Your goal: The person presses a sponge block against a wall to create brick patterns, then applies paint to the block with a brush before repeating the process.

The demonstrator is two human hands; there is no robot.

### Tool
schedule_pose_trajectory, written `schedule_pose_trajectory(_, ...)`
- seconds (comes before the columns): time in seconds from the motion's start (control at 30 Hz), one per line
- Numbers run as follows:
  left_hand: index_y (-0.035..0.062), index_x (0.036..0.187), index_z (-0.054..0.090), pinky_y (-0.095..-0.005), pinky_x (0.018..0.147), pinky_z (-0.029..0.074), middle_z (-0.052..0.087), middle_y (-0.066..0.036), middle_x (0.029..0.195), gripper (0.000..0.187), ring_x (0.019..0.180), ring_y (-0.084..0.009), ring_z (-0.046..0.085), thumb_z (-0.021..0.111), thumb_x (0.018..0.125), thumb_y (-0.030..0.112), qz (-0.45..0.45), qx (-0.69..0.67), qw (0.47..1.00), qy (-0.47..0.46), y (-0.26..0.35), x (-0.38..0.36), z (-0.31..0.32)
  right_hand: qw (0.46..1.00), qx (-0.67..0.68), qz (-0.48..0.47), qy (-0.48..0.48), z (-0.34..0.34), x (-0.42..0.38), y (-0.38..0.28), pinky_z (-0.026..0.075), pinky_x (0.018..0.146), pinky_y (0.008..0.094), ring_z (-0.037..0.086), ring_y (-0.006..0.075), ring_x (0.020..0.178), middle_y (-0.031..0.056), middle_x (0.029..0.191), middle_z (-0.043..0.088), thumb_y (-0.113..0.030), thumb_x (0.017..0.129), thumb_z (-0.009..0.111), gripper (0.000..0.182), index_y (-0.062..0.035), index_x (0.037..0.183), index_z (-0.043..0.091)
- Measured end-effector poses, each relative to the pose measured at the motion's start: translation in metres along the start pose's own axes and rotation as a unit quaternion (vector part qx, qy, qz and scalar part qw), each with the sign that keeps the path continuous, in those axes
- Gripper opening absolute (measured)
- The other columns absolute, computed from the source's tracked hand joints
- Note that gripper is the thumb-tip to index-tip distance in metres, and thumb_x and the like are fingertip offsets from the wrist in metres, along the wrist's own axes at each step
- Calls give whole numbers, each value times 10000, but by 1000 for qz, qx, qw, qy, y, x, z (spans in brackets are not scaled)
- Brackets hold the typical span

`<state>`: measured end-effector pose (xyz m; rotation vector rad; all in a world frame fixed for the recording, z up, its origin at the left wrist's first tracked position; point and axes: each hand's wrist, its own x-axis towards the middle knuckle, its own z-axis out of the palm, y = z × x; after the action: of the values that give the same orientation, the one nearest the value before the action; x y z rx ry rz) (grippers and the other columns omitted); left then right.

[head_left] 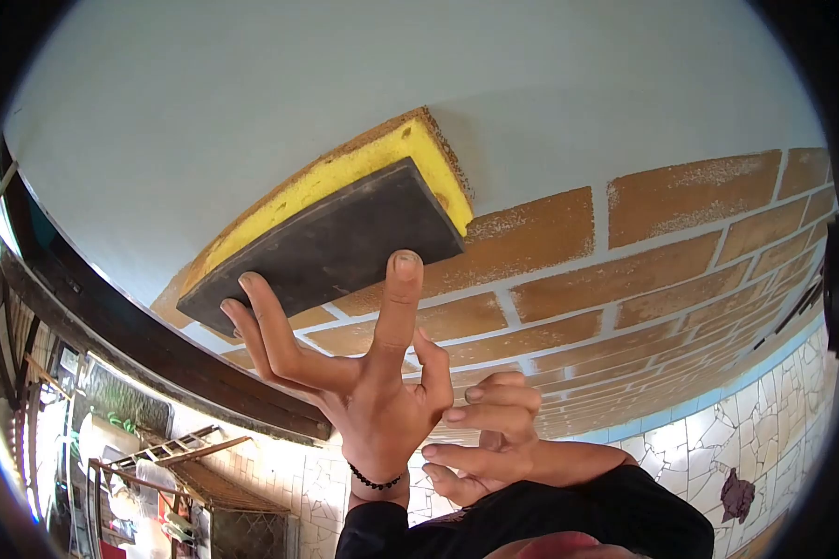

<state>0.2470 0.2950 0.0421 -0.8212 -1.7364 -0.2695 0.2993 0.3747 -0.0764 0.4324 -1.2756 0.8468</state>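
Note:
A sponge float (317, 242) with a dark backing board and thick yellow foam lies tilted against the wall, its foam edge stained brown. My left hand (373, 391), wearing a black bead bracelet, holds it there. Spread fingertips rest on the back and lower edge of the board. My right hand (494, 429) is close beside the left wrist, fingers loosely bent and apart, with nothing in them. Rows of brown brick shapes (531, 228) with pale joints cover the wall below and right of the float. Above it the wall (252, 84) is plain pale grey.
A dark wooden beam (158, 335) runs along the left side of the wall. Lower left stand a wooden ladder (182, 447) and a cabinet (242, 503). On the stone-patterned floor (680, 466) at right lies a crumpled purple cloth (737, 496).

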Motion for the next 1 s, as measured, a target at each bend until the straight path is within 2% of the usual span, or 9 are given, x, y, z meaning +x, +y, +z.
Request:
schedule_pose_trajectory(0.2, 288, 1492, 606, -685, 1226, 226, 194, -296, 1661, 687, 1540, -489, 198, 670, 821, 152, -6, 20, 1000, -9, 1, 6, 7, 999, 16, 9, -32, -14, 13, 10, 497, 818, 381, 561, 273, 1060, 74, 1203, 710, -227, 749, 820, 220, -151, 955, 814)
schedule_pose_trajectory(0.33, 381, 1414, 675, -707, 1218, 199, 206, -300, 1651, 671, 1527, -557, 139, 670, 803, 104, -41, -14, 999, -22, 2, 8, 11, 997, 17, 0, -79, -20, 32, 22, 490, 843, 402, 593, 296, 1040, 95, 1249, 714, -229, 756, 806, 262, -120, 995, 814)
schedule_pose_trajectory(0.43, 388, 1399, 691, -698, 1224, 191, 223, -298, 1641, 621, 1523, -563, 131, 699, 832, 137, -76, -24, 996, -42, 10, 8, 3, 993, -74, -27, -83, -18, 67, 23, 463, 948, 446, 625, 321, 1131, 130, 1356, 693, -306, 806, 760, 383, -87, 1119, 797)
schedule_pose_trajectory(0.47, 389, 1401, 690, -684, 1228, 195, 220, -287, 1642, 522, 1530, -547, 129, 708, 902, 238, -78, -24, 996, -39, 11, 7, 3, 989, -95, -44, -107, -19, 76, 20, 438, 985, 477, 596, 354, 1203, 152, 1369, 678, -371, 850, 731, 445, -79, 1185, 762)
schedule_pose_trajectory(0.53, 357, 1416, 676, -676, 1228, 208, 238, -272, 1645, 490, 1535, -529, 150, 691, 931, 291, -56, -9, 998, -15, 7, 8, 10, 975, -140, -77, -154, -21, 91, 15, 387, 1059, 540, 536, 421, 1347, 195, 1396, 650, -501, 938, 672, 578, -64, 1317, 693)
schedule_pose_trajectory(0.63, 313, 1456, 630, -664, 1226, 233, 258, -252, 1649, 498, 1538, -507, 182, 668, 962, 353, -51, 21, 998, -7, 5, 5, 11, 961, -167, -56, -212, -12, 107, 10, 193, 1178, 619, 466, 442, 1456, 241, 1512, 568, -636, 996, 509, 766, -15, 1437, 594)
schedule_pose_trajectory(0.73, 268, 1497, 584, -652, 1224, 257, 278, -232, 1652, 528, 1542, -485, 214, 644, 993, 415, -53, 55, 997, -9, 5, 4, 9, 950, -208, -11, -234, 2, 115, 13, 5, 1192, 666, 422, 434, 1503, 280, 1585, 480, -658, 1011, 435, 831, 8, 1498, 532)
schedule_pose_trajectory(0.87, 209, 1551, 523, -636, 1221, 290, 305, -205, 1657, 598, 1546, -455, 257, 612, 1034, 497, -70, 68, 995, -6, 2, 4, 7, 942, -250, 1, -224, 6, 107, 11, -130, 1167, 685, 394, 442, 1522, 313, 1603, 436, -622, 1008, 476, 848, 22, 1559, 455)
schedule_pose_trajectory(1.0, 165, 1555, 510, -638, 1207, 295, 313, -232, 1658, 688, 1528, -474, 293, 652, 955, 468, -77, -17, 997, 25, -20, -3, 8, 922, -292, 34, -252, 12, 109, 6, -45, 1184, 699, 331, 519, 1527, 370, 1623, 354, -665, 999, 492, 905, 35, 1569, 428)
